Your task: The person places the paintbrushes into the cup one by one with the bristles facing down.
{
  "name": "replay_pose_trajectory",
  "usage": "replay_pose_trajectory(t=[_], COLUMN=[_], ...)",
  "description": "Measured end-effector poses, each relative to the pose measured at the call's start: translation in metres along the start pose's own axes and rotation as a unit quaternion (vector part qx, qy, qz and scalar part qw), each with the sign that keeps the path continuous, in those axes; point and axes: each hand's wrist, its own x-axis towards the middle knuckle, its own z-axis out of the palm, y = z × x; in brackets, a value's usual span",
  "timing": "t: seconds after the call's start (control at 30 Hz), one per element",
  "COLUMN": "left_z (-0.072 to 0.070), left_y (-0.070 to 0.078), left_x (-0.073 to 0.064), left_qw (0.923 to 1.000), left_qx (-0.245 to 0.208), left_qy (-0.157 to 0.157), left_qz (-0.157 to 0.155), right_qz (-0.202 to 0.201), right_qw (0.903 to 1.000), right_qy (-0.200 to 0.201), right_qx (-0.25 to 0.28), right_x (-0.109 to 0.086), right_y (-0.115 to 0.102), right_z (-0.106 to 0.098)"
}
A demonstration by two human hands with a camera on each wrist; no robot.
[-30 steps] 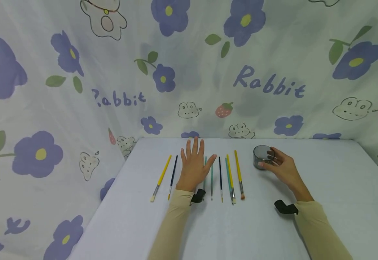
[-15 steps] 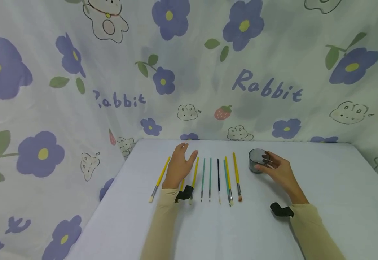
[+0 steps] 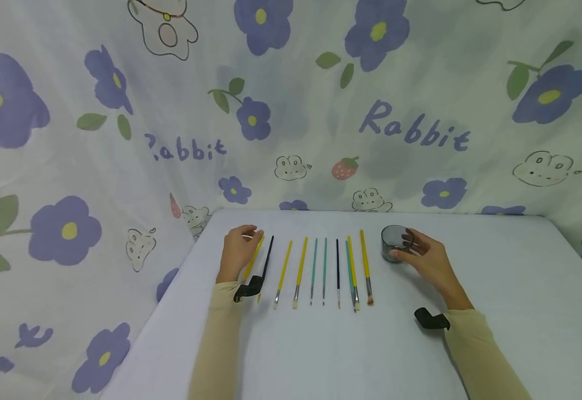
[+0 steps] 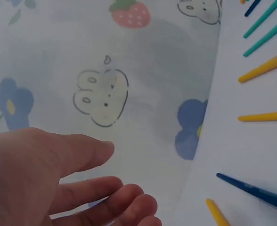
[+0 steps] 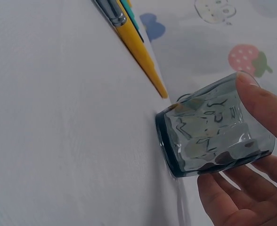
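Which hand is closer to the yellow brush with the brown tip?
The right hand: it grips the glass just to the right of the yellow brush with the brown tip. The left hand is farther away, at the other end of the row.

- "Rabbit" [image 3: 415, 129] — a single word in slanting purple letters, printed on the floral fabric backdrop [image 3: 316, 100]; in the head view it stands above the right hand [image 3: 433, 265] and the glass tumbler [image 3: 392, 253] in its grip.
- A second purple word [image 3: 186, 149] on the same backdrop, well to the left of that grip and higher; "abbit" reads plainly — its first letter shows only in part.
- Dark, letter-like strokes [image 5: 216, 117] within the gripped tumbler's outline, between thumb and fingers in the right wrist view; they cannot be read.
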Motion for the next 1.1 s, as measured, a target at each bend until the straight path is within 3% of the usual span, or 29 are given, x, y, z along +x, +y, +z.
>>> replay_pose_trajectory(t=[0.27, 0.67, 1.1], left_z=[-0.002, 0.008, 0.016], left_y=[-0.019, -0.036, -0.047], left_x=[0.005, 0.001, -0.007], left_qw=[0.9981, 0.9875, 0.978], left_qx=[0.007, 0.079, 0.136], left_qy=[0.001, -0.029, -0.054], left_qz=[-0.062, -0.134, -0.148], right_qz=[-0.001, 0.004, 0.007], right_qw=[1.0, 0.9999, 0.9999], right_qy=[0.004, 0.002, -0.002], right_qx=[0.003, 0.014, 0.015], right_x=[0.004, 0.001, 0.0], right_y=[-0.003, -0.003, -0.001], right_z=[-0.001, 0.001, 0.004])
